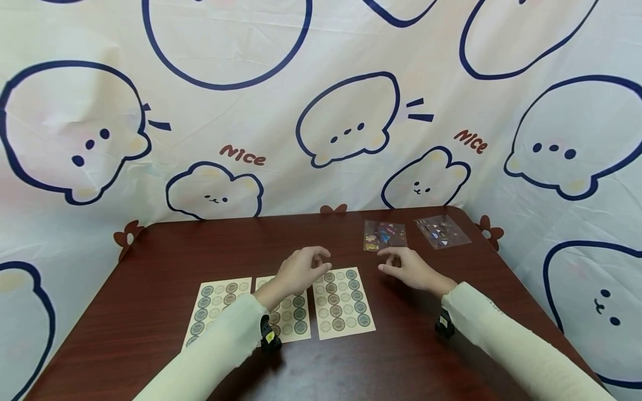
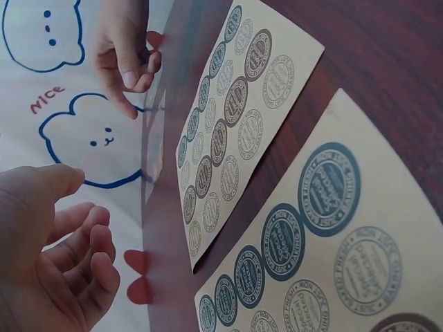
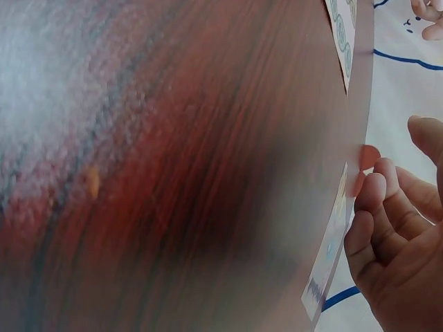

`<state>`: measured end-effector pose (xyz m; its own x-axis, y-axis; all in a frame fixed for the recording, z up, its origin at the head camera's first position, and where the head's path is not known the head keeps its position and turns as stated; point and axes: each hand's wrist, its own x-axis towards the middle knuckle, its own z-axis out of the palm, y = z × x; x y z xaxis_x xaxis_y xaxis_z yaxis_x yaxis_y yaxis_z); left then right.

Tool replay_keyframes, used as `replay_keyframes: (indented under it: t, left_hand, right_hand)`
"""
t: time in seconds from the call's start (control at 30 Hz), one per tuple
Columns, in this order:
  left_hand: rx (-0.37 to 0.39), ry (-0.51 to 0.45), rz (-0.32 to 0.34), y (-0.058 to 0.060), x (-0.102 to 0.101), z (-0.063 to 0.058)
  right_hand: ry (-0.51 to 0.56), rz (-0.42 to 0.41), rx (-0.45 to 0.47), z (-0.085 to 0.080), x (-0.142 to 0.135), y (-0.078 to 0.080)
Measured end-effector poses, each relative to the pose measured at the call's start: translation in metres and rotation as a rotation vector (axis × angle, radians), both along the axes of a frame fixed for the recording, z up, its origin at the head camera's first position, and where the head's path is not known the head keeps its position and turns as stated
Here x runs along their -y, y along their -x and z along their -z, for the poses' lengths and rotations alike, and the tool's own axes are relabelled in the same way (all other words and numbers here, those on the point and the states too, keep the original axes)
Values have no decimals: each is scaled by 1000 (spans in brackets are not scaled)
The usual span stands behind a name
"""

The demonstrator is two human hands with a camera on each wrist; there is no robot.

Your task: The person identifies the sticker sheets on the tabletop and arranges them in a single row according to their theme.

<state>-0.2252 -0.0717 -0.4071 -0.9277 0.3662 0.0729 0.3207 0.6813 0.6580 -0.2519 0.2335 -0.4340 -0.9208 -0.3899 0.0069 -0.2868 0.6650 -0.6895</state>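
Three cream sticker sheets with rows of round labels lie side by side on a dark wooden table: a left sheet [image 1: 215, 301], a middle sheet [image 1: 288, 320] and a right sheet [image 1: 343, 303]. My left hand [image 1: 303, 268] hovers over the middle and right sheets, fingers loosely bent, holding nothing; its forearm hides part of the left and middle sheets. To the right of the right sheet, my right hand [image 1: 408, 267] hangs above the table with relaxed, bent fingers and nothing in them. Just beyond it lies a clear sheet with small colourful stickers [image 1: 385, 235].
A second clear sheet with small dark and pale stickers [image 1: 442, 231] lies near the far right corner of the table [image 1: 401, 356]. Behind the table hangs a pale cloth [image 1: 281, 122] printed with cartoon animals. Each wrist wears a small black camera.
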Motion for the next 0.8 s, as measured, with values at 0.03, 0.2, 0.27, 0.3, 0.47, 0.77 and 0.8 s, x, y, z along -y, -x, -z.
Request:
replay_keyframes:
  t: [0.03, 0.2, 0.27, 0.3, 0.47, 0.77, 0.8]
  left_hand:
    - [-1, 2, 0, 1, -1, 0]
    - [-3, 5, -14, 5, -4, 1]
    - [2, 3, -17, 6, -6, 1]
    - [7, 4, -16, 7, -7, 2]
    - [20, 8, -9, 10, -11, 3]
    - [31, 9, 0, 16, -21, 4]
    - [29, 10, 7, 17, -22, 5]
  right_hand:
    - [1, 1, 4, -1, -1, 0]
    - [-9, 18, 12, -4, -4, 3]
    - [-16, 26, 14, -5, -5, 4]
    - [-17, 28, 15, -5, -6, 4]
    - [-25, 35, 17, -4, -9, 9]
    - [-28, 65, 17, -5, -14, 15]
    - [-29, 68, 16, -5, -15, 16]
